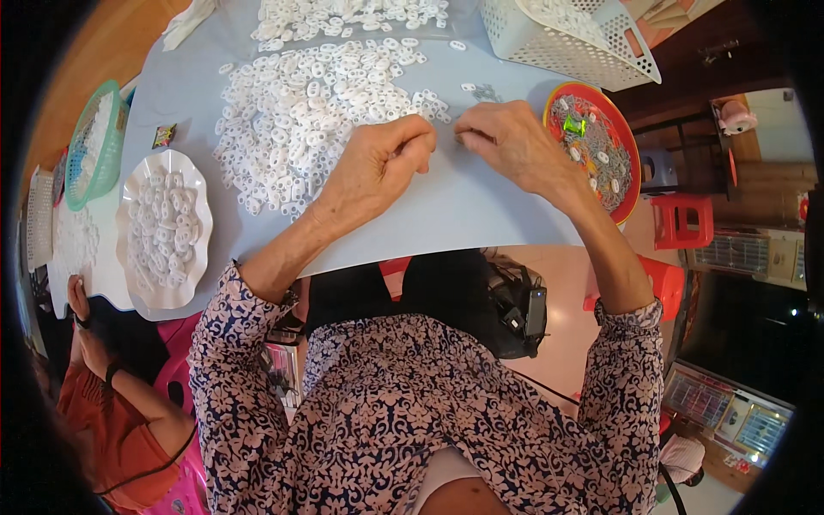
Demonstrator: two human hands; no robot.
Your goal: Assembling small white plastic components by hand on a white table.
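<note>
Both hands hover over the near part of a pale blue table (403,225), thumbs and fingers pinched together and a small gap between them. My left hand (382,163) is at the right edge of a big heap of small white oval plastic pieces with two holes each (283,112). Whatever it pinches is hidden behind the fingers. Beside the red bowl (633,142) is my right hand (519,146), closed as well, its fingertips hiding anything between them. The bowl holds many small grey metal parts (611,142), a few white pieces and a green wrapper. A few grey parts (487,93) lie beyond my right hand.
A scalloped white dish (204,219) of white pieces stands at left, near a small wrapped packet (164,136). Farther left is a green basket (112,146); a white perforated basket (558,53) is at the back right. Another person in orange (142,429) sits at lower left.
</note>
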